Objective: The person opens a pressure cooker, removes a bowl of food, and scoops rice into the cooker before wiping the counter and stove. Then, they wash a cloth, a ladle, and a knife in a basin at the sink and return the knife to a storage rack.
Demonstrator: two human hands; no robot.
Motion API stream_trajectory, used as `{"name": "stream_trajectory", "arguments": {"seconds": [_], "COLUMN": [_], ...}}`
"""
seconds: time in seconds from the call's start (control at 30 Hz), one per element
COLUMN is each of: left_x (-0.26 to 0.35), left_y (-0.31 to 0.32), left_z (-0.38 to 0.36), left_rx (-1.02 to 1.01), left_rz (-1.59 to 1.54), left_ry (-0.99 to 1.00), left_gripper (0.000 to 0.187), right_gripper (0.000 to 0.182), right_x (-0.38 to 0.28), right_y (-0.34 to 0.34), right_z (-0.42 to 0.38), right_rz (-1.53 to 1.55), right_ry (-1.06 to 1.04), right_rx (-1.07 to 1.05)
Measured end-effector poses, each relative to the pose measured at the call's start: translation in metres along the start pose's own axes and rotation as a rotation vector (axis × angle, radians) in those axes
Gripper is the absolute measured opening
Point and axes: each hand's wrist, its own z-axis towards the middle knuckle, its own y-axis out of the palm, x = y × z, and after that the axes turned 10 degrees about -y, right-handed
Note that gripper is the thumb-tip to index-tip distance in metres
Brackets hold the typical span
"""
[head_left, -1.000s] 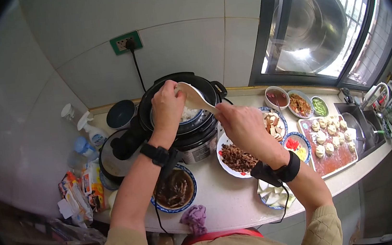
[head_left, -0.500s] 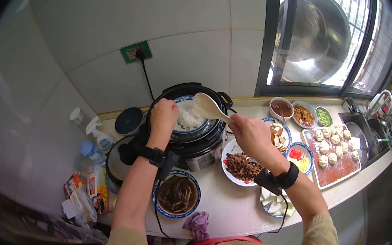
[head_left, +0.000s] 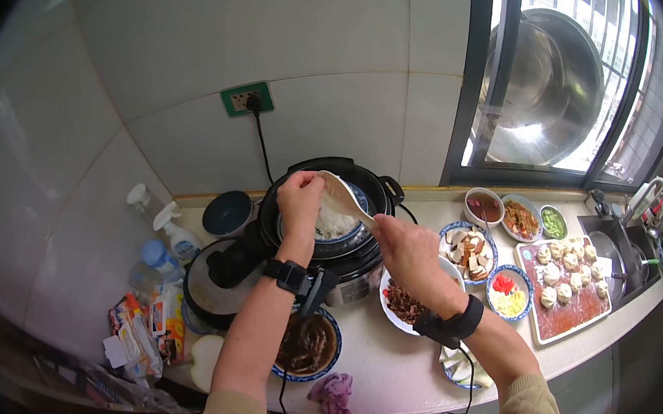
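Note:
My right hand (head_left: 412, 251) is closed around the handle of a pale rice paddle (head_left: 347, 202). The paddle slants up to the left over white rice (head_left: 335, 224) in a blue-and-white bowl (head_left: 360, 195). That bowl sits inside the open electric pressure cooker (head_left: 380, 192). Over the bowl's left side, my left hand (head_left: 299, 204) has its fingers pinched together at the tip of the paddle. Whether they grip the paddle or something small is hidden. Below my right hand, a bowl of dark minced filling (head_left: 401, 304) is partly covered by my arm.
A bowl of dark sauce (head_left: 315, 348) stands near the front edge beside a purple cloth (head_left: 334, 395). To the right are a plate of chopped pieces (head_left: 468, 253), small bowls, and a tray of dumplings (head_left: 569, 315). Spray bottles (head_left: 180, 239) and a dark bowl (head_left: 228, 214) are at left.
The paddle has swung steeper, with its head now at my left fingertips. My right hand has shifted left and down in the view. The camera view has shifted too.

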Motion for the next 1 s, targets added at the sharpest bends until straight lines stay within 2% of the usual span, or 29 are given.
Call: {"name": "stream_trajectory", "arguments": {"seconds": [0.07,0.1,0.17,0.43,0.5,0.53,0.6,0.63,0.7,0.73,0.8,0.83,0.9,0.93,1.0], "left_x": [-0.004,-0.003,-0.003,-0.005,-0.008,-0.015,-0.026,-0.028,-0.026,-0.022,-0.013,-0.012,-0.009,-0.008,-0.004], "left_y": [0.000,0.001,0.002,-0.003,-0.009,-0.011,-0.015,-0.016,-0.020,-0.021,-0.025,-0.026,-0.027,-0.027,-0.021], "left_z": [0.005,0.005,0.005,0.018,0.022,0.026,0.032,0.033,0.034,0.032,0.029,0.029,0.025,0.022,0.016], "left_rx": [-0.010,-0.004,0.071,0.082,-0.014,-0.014,0.077,0.073,0.063,0.063,-0.131,-0.130,-0.177,-0.176,-0.059], "left_rz": [-0.213,-0.212,-0.418,-0.476,-0.189,-0.189,0.421,0.423,0.562,0.563,0.178,0.177,-0.226,-0.226,-0.443], "left_ry": [-0.183,-0.179,-0.401,-0.512,-0.451,-0.451,0.109,0.107,0.289,0.288,-0.365,-0.364,-0.653,-0.652,-0.705], "left_gripper": [0.013,0.013,0.014,0.023,0.018,0.018,0.015,0.015,0.012,0.012,0.012,0.012,0.014,0.014,0.014], "right_gripper": [0.007,0.007,0.008,0.009,0.009,0.009,0.010,0.010,0.010,0.010,0.010,0.010,0.009,0.009,0.008], "right_x": [-0.003,-0.004,-0.005,-0.007,-0.006,-0.005,-0.002,-0.001,0.000,0.000,0.001,0.000,-0.003,-0.005,-0.008], "right_y": [0.008,0.012,0.020,0.030,0.032,0.032,0.033,0.032,0.030,0.030,0.031,0.031,0.030,0.029,0.028], "right_z": [0.003,0.004,0.005,0.012,0.010,0.010,0.010,0.011,0.014,0.013,0.012,0.011,0.011,0.011,0.012], "right_rz": [0.003,0.007,0.011,-0.002,-0.036,-0.035,-0.048,-0.048,-0.069,-0.068,-0.041,-0.041,-0.013,-0.012,-0.007], "right_ry": [-0.006,-0.012,-0.024,-0.087,-0.112,-0.113,-0.146,-0.141,-0.192,-0.192,-0.174,-0.175,-0.115,-0.116,-0.102], "right_rx": [0.101,0.104,0.132,0.159,0.143,0.142,0.143,0.142,0.126,0.126,0.131,0.131,0.123,0.123,0.145]}}
